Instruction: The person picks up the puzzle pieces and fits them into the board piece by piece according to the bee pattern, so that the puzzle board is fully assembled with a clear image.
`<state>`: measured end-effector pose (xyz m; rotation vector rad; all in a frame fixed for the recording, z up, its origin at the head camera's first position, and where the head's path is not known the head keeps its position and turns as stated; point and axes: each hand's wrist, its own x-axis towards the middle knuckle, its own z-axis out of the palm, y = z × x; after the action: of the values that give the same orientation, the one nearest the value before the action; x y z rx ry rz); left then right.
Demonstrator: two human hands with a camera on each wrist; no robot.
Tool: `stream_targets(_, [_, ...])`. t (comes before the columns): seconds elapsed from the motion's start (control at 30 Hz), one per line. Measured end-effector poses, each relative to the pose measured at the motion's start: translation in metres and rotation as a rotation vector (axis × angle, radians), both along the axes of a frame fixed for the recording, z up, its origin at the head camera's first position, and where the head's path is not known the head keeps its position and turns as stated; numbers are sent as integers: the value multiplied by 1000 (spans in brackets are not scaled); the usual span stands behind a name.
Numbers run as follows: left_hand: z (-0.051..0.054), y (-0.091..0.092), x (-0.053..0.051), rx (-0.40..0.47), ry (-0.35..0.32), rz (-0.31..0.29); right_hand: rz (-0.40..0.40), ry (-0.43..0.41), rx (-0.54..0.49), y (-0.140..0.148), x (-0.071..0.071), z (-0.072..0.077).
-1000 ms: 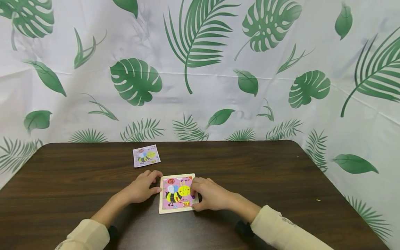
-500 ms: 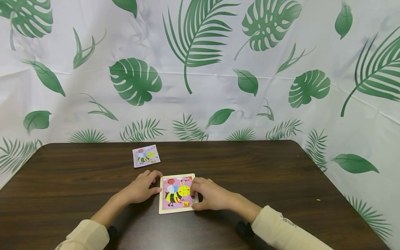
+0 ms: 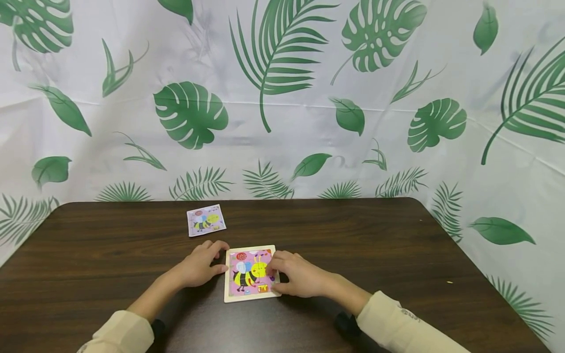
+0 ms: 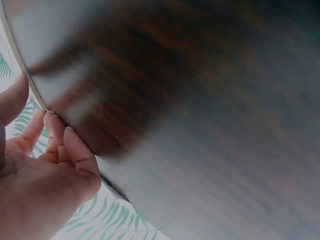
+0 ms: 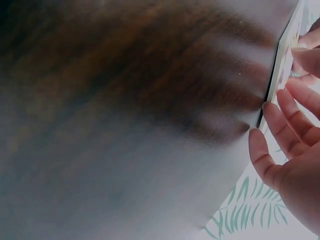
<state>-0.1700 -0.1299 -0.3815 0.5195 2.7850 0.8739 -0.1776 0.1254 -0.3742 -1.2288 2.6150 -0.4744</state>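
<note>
A square jigsaw puzzle (image 3: 245,277) with a bee picture lies in a pale wooden frame on the table; its pieces look seated. My left hand (image 3: 199,264) touches the frame's left side, thumb at the middle and index finger by the upper corner. In the left wrist view, that hand (image 4: 47,175) has its fingertips along the frame's edge. Over the right side reaches my right hand (image 3: 304,275), its thumb and index fingertips on the puzzle face, hiding part of it. The right wrist view shows the right hand's fingers (image 5: 280,130) loosely bent against the edge.
Behind the puzzle lies a picture card (image 3: 206,220) with the same bee. The dark wood table (image 3: 375,245) meets a white leaf-print cloth (image 3: 309,147) at the back and right. A tiny pale speck (image 3: 449,282) sits on the table's right.
My right thumb and index finger have shifted slightly left over the puzzle. The left hand, the frame and the card stay put.
</note>
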Motion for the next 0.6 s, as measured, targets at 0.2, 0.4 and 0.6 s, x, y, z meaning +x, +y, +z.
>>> stream_targets(0.2, [-1,-1,0,5,5,-1,0,-10,-3,0,1,-1])
stream_targets(0.4, [-1,0,0,-9,1,14,-6,-21,-14,1,1,-2])
stream_targets(0.6, [-2,0,1,-19,21,5,-9,-1,-15,4,1,-1])
